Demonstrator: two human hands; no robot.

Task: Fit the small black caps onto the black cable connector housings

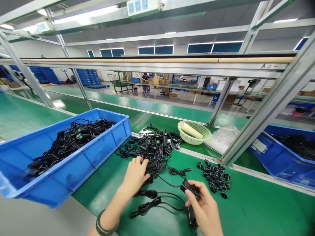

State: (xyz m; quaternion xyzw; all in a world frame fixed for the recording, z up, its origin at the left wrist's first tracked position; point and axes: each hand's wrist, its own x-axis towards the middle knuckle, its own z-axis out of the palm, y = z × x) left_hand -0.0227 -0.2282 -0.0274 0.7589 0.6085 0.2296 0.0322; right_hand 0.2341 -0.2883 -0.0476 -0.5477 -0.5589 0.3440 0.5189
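My right hand (204, 205) pinches a black power adapter (188, 188) between thumb and fingers, its cord running left toward the pile. Just below that hand, a second black adapter (191, 217) lies on the green table, its prongs pointing down. My left hand (137, 173) rests at the near edge of a heap of black adapters and cords (157, 147); its thumb stands apart and the fingers bend down, their tips partly hidden. A dark bangle circles the left wrist. Tied cord bundles (149, 206) with a barrel plug lie between my hands.
A blue crate (108, 149) of adapters stands at left, another blue crate (275, 157) at right. Small black round parts (216, 177) lie to the right. Behind are a green basket (194, 139) holding a pale roll, a plastic bag (222, 139) and metal frame posts. A person sits far off.
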